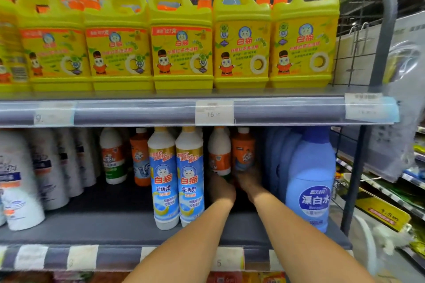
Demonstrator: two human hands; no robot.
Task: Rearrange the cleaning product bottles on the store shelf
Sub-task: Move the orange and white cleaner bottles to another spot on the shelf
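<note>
Store aisle, grey lower shelf [92,232], price strip along its front lip. Nearest the lip: blue bleach bottle [310,179], upright. Just left of it, a bare lane, and both your forearms run in through it. Two blue-label bottles [178,179], touching, wall the lane's far side. Deeper in, left of the bleach bottle: your right hand [249,182] curls round the base of the orange bottle [243,151]; your left hand [222,190] grips the white bottle [219,154] beside it. Upper shelf edge sits close over both caps. Yellow jugs [181,53] stand above.
</note>
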